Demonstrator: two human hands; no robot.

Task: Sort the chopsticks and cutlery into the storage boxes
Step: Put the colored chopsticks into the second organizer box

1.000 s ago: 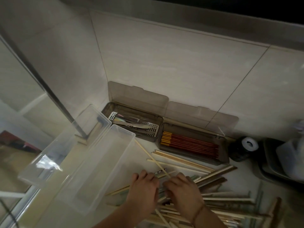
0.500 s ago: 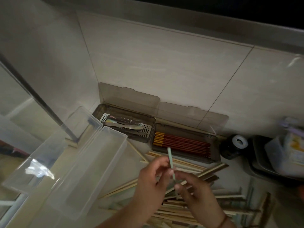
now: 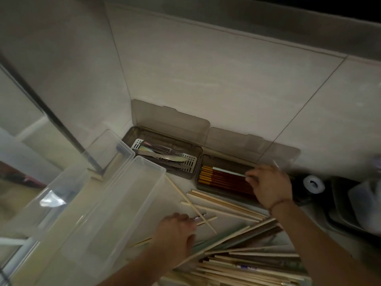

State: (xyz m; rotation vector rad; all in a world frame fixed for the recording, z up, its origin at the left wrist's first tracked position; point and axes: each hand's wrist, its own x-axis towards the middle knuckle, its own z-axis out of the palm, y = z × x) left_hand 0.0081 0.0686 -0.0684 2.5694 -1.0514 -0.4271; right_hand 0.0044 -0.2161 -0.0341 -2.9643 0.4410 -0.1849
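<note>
Right hand (image 3: 268,185) pinching pale green chopstick (image 3: 227,171) over brown box (image 3: 208,189).

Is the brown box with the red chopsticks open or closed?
Open. The brown box has its tinted lid leaning back against the wall, so the red chopsticks inside show.
</note>
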